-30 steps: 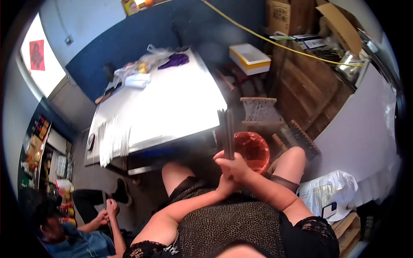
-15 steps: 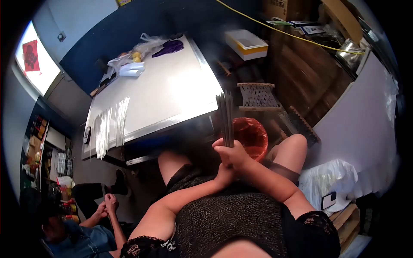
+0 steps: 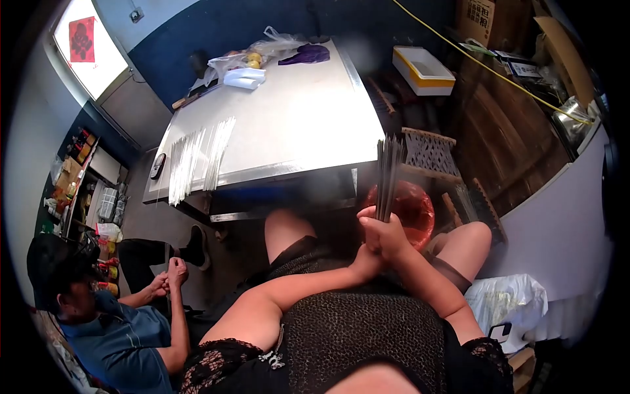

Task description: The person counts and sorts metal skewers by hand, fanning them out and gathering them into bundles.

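A bundle of thin grey metal skewers (image 3: pixel 388 174) stands nearly upright in front of my body. My right hand (image 3: pixel 386 235) is closed around its lower part, thumb up against the rods. Just below, my left hand (image 3: pixel 369 261) is closed at the bottom of the same bundle; its fingers are partly hidden behind my right hand. A red-lined bucket (image 3: pixel 415 213) is right behind the bundle, between my knees. More skewers (image 3: pixel 190 164) lie side by side in two groups at the near left of the white table (image 3: pixel 295 118), their ends over its edge.
At left a seated co-worker (image 3: pixel 125 335) holds something thin in both hands. Plastic bags (image 3: pixel 226 65), a purple cloth (image 3: pixel 305 54) and a black remote (image 3: pixel 157 166) lie on the table. A woven stool (image 3: pixel 430 152), a white-yellow box (image 3: pixel 423 69) and a phone (image 3: pixel 500 332) are at right.
The view has swung so that the scene sits further right, showing more of the co-worker. Both my hands keep hold of the upright skewer bundle.
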Tool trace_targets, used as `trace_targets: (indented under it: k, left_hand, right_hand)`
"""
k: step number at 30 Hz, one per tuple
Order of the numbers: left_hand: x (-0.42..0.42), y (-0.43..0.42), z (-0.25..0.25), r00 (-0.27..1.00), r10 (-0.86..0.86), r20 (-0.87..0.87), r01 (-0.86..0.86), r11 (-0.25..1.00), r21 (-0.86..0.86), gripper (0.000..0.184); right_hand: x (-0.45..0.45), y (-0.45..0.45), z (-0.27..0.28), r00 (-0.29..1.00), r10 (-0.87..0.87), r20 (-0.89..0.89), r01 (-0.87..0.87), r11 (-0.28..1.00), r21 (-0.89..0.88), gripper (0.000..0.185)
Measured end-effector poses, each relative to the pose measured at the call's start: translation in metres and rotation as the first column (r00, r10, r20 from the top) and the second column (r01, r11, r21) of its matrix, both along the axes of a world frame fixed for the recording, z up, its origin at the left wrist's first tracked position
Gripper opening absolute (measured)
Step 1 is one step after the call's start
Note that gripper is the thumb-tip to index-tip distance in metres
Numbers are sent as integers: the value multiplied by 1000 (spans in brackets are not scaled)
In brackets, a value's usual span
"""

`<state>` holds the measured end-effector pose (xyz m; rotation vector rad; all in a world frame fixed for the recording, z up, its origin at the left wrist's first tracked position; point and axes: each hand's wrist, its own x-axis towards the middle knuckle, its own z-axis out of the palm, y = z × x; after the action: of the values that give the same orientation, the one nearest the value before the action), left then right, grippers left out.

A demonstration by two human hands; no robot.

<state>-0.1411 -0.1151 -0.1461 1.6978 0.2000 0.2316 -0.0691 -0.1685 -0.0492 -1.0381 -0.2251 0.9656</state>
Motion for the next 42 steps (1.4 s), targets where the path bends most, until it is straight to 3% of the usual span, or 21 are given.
trace_targets:
  k: [14,19,23,26,29,32,34,36,38,42]
  left_hand:
    - [1,2,9,1000,-3,-21,2,998,-61,23]
    - [2,1,2,999,3,43,-7,996,91,21]
    - [2,1,1,999,2,51,-6,998,65,21]
    - [1,0,9,1000,19,1,-19,1000,22,22]
    - [2,2,10,1000,17,-7,-17,996,88,23]
    - [-3,0,10,997,15,-73,-15,1000,1,23]
    - [1,1,8,979,10,-202,-8,1000,10,21]
    - [0,-3,11,998,59,-37,-64,984,-164,20]
    - [3,0,4,995,41,-94,-53,991,-126,19]
    - [6,-4,-5,997,73,30,-69,991,-116,19]
  right_hand:
    - [1,3,-2,1000,15,-1,-15,1000,15,14]
    - [1,3,-6,1000,3,12,-3,1000,8,13]
    - [2,4,-4,1000,5,10,-5,1000,18,13]
    - [2,4,-4,1000,3,22,-3,1000,10,13]
    - [2,4,-6,1000,0,10,0,1000,4,13]
    - [3,4,-8,999,-36,9,36,999,0,12]
    - [4,2,-11,999,-37,-3,37,999,26,13]
    - [5,4,-14,995,-44,87,46,999,-11,15]
    - [9,5,-15,991,-61,117,66,997,-34,15]
    - [8,5,-15,998,-47,48,48,999,-17,14]
